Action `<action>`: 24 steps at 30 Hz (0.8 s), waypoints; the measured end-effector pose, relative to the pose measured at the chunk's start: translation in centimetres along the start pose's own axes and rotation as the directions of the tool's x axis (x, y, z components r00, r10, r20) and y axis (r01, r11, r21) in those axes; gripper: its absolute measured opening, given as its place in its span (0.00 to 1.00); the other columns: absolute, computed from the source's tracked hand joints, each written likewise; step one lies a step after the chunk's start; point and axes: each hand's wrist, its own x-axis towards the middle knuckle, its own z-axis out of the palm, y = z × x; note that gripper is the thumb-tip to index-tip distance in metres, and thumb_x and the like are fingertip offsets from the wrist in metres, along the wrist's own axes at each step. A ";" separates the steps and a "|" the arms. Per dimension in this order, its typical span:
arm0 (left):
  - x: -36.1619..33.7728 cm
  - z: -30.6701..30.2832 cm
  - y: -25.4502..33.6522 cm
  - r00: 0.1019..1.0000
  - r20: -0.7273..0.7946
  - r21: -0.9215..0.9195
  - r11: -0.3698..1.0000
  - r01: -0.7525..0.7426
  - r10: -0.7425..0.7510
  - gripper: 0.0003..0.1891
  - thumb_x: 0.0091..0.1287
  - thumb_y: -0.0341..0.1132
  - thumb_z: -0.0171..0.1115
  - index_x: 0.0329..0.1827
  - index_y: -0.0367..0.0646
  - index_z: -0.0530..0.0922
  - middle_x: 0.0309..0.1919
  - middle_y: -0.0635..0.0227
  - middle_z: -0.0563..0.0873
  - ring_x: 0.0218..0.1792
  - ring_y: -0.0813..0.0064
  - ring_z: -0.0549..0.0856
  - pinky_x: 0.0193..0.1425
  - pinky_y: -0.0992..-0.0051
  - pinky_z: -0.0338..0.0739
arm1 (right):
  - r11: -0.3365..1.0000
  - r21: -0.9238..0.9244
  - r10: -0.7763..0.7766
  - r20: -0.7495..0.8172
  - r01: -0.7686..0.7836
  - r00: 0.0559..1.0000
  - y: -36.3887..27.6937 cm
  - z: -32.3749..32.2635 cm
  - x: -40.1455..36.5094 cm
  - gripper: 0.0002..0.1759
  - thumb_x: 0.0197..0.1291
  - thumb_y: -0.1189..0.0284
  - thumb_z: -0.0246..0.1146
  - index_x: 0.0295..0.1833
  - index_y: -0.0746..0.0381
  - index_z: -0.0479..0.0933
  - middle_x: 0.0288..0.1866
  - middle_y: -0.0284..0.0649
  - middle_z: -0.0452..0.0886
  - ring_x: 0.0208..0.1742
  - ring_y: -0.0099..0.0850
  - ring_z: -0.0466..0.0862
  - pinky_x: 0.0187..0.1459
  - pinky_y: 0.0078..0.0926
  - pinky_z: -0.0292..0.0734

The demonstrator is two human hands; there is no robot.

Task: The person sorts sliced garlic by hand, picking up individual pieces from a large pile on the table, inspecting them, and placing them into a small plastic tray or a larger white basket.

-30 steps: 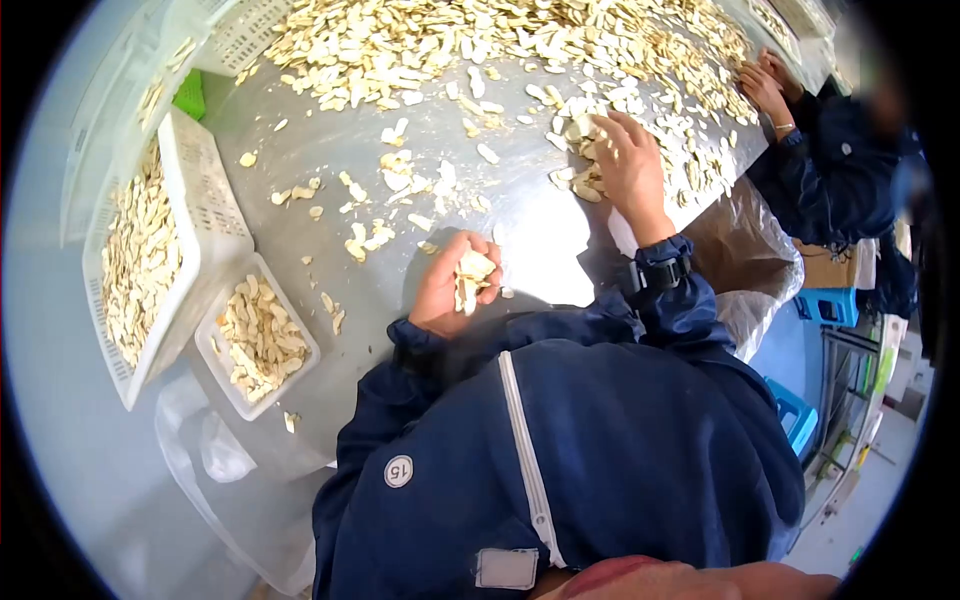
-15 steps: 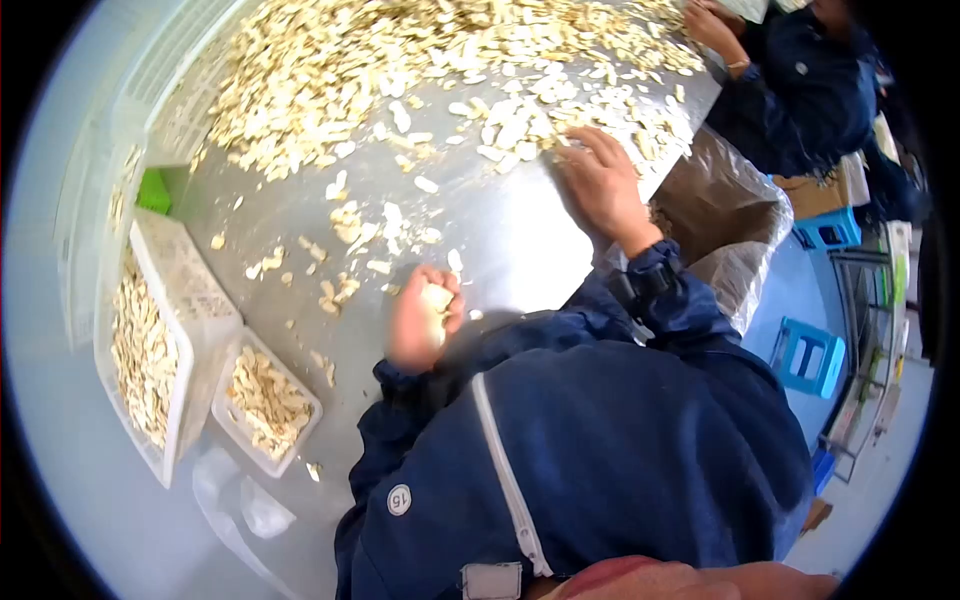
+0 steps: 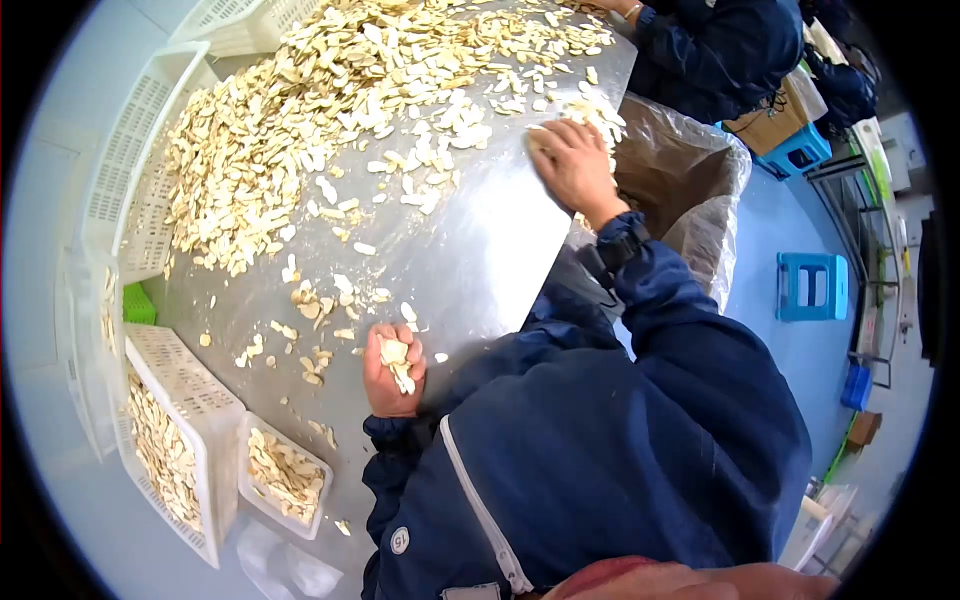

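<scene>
Pale, flat dried slices are heaped and scattered over a metal table. My left hand is curled, palm up, around a small bunch of slices near the table's front edge. Farther off, my right hand lies palm down at the table's right edge, its fingers stretched over a cluster of slices; its fingertips are partly hidden. Right beside that hand, below the edge, is a bin lined with a clear plastic bag.
White perforated baskets stand along the left, one with slices. A small white tray of slices is next to it. A co-worker's sleeve is at the far right edge. A blue stool stands on the floor.
The view has shifted, so the table appears lower and farther left. My right hand has swept slices along to the table edge by the bin. My left hand still holds its bunch, now palm up.
</scene>
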 end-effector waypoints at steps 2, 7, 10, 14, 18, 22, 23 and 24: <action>0.1 -0.2 0.0 1.000 0.025 -0.014 1.000 0.013 -0.013 0.14 0.88 0.47 0.47 0.51 0.47 0.74 0.45 0.65 0.78 0.34 0.74 0.76 0.26 0.78 0.73 | 0.990 -0.118 0.072 -0.031 -0.075 0.997 2.7 -1.6 -1.6 0.18 0.75 0.55 0.62 0.63 0.48 0.85 0.67 0.38 0.84 0.73 0.42 0.79 0.78 0.56 0.63; 0.0 -0.5 0.0 0.998 0.053 -0.036 0.999 0.021 -0.020 0.15 0.88 0.47 0.48 0.52 0.46 0.75 0.46 0.63 0.78 0.36 0.74 0.77 0.29 0.77 0.74 | 0.973 -0.152 0.155 -0.140 -0.175 0.978 5.4 -3.4 -2.6 0.17 0.73 0.62 0.65 0.64 0.50 0.84 0.72 0.41 0.80 0.73 0.44 0.77 0.75 0.51 0.66; 0.2 -0.9 0.0 0.994 0.106 -0.055 0.998 0.024 -0.018 0.15 0.88 0.47 0.48 0.53 0.45 0.75 0.47 0.63 0.78 0.37 0.73 0.77 0.30 0.76 0.75 | 0.985 0.160 0.078 -0.118 -0.059 0.990 2.3 -1.8 0.3 0.19 0.71 0.64 0.68 0.65 0.52 0.84 0.71 0.47 0.80 0.69 0.53 0.80 0.69 0.48 0.76; 0.0 -1.1 -0.2 0.994 0.105 -0.020 1.000 -0.017 0.019 0.15 0.88 0.48 0.48 0.53 0.45 0.74 0.47 0.63 0.77 0.38 0.72 0.77 0.31 0.75 0.76 | 0.939 0.268 -0.240 0.054 0.218 0.969 -6.9 1.5 4.6 0.30 0.71 0.49 0.66 0.74 0.47 0.78 0.80 0.49 0.72 0.82 0.53 0.67 0.80 0.57 0.60; 0.0 -1.3 -0.2 0.996 0.084 -0.040 0.999 -0.013 0.016 0.15 0.88 0.49 0.48 0.54 0.46 0.74 0.47 0.63 0.77 0.38 0.72 0.77 0.31 0.75 0.76 | 0.857 0.269 -0.470 0.062 0.439 0.880 -11.5 5.3 5.8 0.28 0.72 0.43 0.61 0.72 0.39 0.80 0.79 0.40 0.74 0.84 0.49 0.64 0.78 0.72 0.55; 0.0 -1.1 -0.3 0.998 0.052 -0.018 1.000 -0.020 0.021 0.15 0.87 0.49 0.49 0.53 0.47 0.74 0.46 0.63 0.77 0.37 0.73 0.77 0.31 0.76 0.75 | 0.919 0.233 -0.355 0.140 0.318 0.924 -10.4 6.0 7.2 0.20 0.75 0.49 0.59 0.63 0.44 0.83 0.67 0.36 0.81 0.74 0.39 0.75 0.76 0.70 0.59; -0.1 -1.0 -0.2 0.999 0.040 -0.014 1.000 -0.020 0.020 0.15 0.87 0.48 0.49 0.53 0.47 0.74 0.46 0.63 0.78 0.37 0.73 0.77 0.31 0.76 0.75 | 0.937 0.222 -0.304 0.132 0.271 0.943 -9.1 5.8 7.0 0.18 0.74 0.52 0.60 0.62 0.45 0.84 0.65 0.35 0.82 0.72 0.38 0.77 0.76 0.68 0.60; -0.1 -0.8 -0.2 0.999 0.029 -0.011 1.000 -0.019 0.019 0.15 0.87 0.48 0.49 0.53 0.47 0.74 0.46 0.63 0.78 0.37 0.73 0.77 0.30 0.76 0.74 | 0.952 0.210 -0.252 0.124 0.223 0.960 -7.7 5.5 6.7 0.17 0.74 0.54 0.61 0.61 0.46 0.84 0.63 0.35 0.83 0.70 0.37 0.79 0.75 0.66 0.62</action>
